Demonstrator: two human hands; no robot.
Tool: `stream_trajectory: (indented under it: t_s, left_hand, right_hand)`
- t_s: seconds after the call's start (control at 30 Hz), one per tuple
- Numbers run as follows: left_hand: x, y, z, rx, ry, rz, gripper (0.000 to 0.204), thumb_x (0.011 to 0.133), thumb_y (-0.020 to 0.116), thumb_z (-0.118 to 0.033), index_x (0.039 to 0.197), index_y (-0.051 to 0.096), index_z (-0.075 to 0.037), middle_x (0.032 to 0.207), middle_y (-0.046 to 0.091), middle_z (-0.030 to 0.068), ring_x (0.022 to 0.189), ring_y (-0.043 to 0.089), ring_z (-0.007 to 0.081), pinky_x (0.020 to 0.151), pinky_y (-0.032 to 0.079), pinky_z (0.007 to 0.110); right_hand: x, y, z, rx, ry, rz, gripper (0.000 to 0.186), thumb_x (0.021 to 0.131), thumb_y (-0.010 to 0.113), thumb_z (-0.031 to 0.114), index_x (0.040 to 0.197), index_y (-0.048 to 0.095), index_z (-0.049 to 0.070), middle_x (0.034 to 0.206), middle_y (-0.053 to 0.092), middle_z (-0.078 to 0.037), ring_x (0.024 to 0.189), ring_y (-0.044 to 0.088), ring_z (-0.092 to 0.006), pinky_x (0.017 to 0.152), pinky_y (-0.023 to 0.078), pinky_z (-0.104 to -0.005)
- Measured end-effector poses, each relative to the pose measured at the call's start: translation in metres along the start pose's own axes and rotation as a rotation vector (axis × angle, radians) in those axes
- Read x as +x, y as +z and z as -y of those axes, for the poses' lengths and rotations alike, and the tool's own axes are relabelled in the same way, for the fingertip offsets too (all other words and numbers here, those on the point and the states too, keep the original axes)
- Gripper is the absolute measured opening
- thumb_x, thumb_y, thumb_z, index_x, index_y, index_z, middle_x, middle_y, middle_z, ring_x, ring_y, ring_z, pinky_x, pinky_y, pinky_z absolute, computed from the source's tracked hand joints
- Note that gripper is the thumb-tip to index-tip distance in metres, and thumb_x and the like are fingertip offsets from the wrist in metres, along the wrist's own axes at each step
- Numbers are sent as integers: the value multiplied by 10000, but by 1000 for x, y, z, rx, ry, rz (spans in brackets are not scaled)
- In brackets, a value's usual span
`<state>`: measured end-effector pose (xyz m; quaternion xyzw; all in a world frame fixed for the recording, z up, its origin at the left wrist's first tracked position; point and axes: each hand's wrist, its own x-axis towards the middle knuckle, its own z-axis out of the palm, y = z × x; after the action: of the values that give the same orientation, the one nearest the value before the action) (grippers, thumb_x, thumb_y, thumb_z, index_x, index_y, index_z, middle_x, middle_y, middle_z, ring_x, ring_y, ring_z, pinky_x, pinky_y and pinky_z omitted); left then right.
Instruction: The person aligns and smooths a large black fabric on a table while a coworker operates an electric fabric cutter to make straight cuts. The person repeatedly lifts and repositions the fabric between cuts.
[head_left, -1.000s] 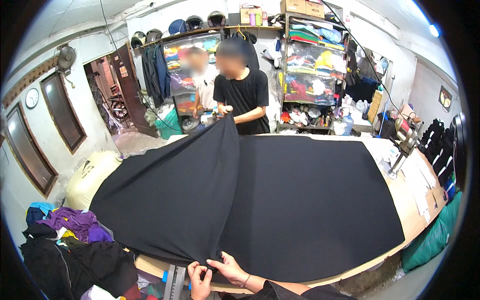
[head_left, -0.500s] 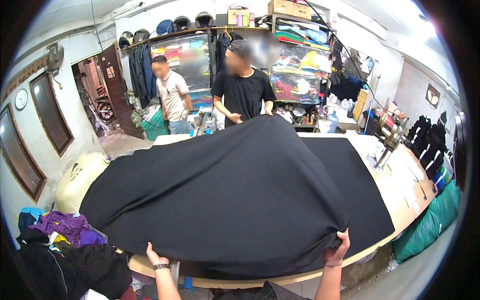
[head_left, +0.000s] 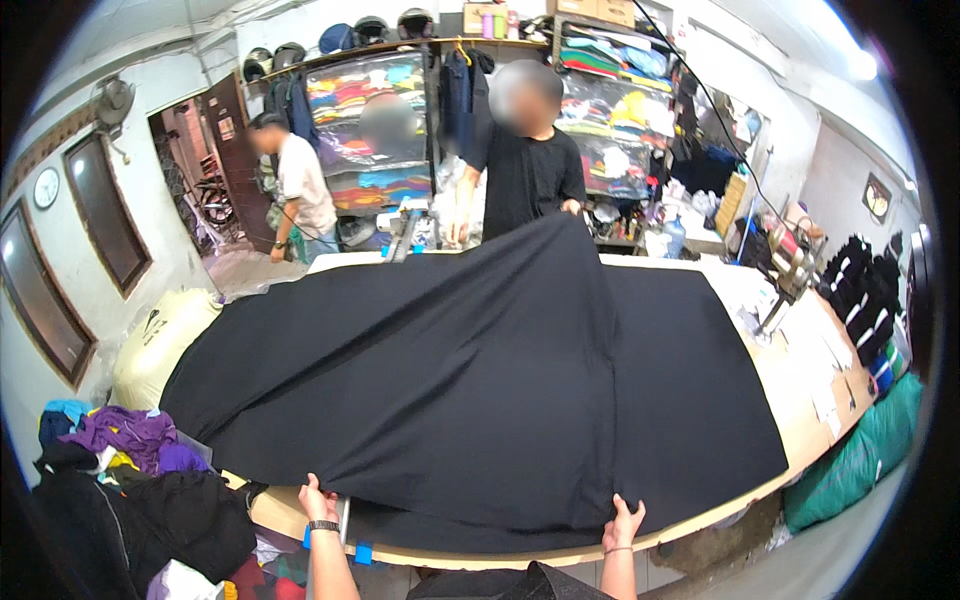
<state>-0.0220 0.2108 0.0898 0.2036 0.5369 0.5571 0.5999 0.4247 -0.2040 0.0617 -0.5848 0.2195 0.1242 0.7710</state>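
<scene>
A large sheet of black fabric [head_left: 480, 390] spreads over the table, its upper layer raised in slanting folds. My left hand [head_left: 318, 500], with a dark watch on the wrist, grips the near edge of this layer toward the left. Farther right, my right hand [head_left: 624, 522] pinches the same near edge, where a long fold runs away from me. Across the table a person in a black shirt [head_left: 538, 175] holds up the far edge with one hand [head_left: 571, 207]. More black fabric lies flat to the right.
The pale tabletop [head_left: 715, 525] shows along its near edge. At the right stands a cloth-cutting machine [head_left: 785, 290] beside papers. Piled clothes [head_left: 125, 440] and a pale yellow sack [head_left: 165, 345] are at the left; a green sack [head_left: 850, 460] sits at lower right. Another person [head_left: 298, 185] stands far left.
My right hand has moved left with the fabric edge, and my left hand has closed on its part. The co-worker has shifted right; the person at the far left has turned and moved left.
</scene>
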Motion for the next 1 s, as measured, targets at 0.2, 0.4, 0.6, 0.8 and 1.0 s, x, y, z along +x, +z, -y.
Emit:
stream_trajectory:
  t_s: [0.2,0.4,0.6,0.8,1.0]
  left_hand:
    - [-43,47,-13,-9,136,178,207,1080,657,-294,975,583,-131,939,690,10,776,646,126,666,539,323]
    - [-73,55,-59,-258,337,255,327,1082,644,-280,1283,624,-23,1316,679,129,1170,667,265,1007,540,457]
    - [-70,21,-32,-77,265,175,297,1056,683,-309,1244,615,-89,1295,676,115,1133,668,253,934,550,429]
    - [-44,2,-4,-172,-29,198,280,1052,661,-274,1257,615,-90,1270,685,106,1143,665,280,954,549,479]
    - [-19,18,1,-376,-178,431,452,1080,557,-394,1369,622,-53,1401,670,103,1280,625,294,1133,465,476]
  right_hand:
    - [7,26,52,162,-123,282,684,871,748,-25,1474,450,98,1188,653,-82,1069,626,-217,916,522,-378]
    - [6,19,70,212,-213,444,461,877,715,-44,1304,558,30,1177,679,-89,1062,666,-237,932,545,-393]
    - [21,-12,38,16,202,259,350,913,769,133,1209,584,117,1162,695,-81,1007,715,-276,749,605,-501]
    - [26,11,57,8,59,319,314,924,764,143,1192,606,101,1124,693,-47,979,698,-224,724,574,-434]
    - [31,54,111,96,-233,398,232,928,757,86,1119,637,33,1108,699,-67,999,667,-214,924,538,-382]
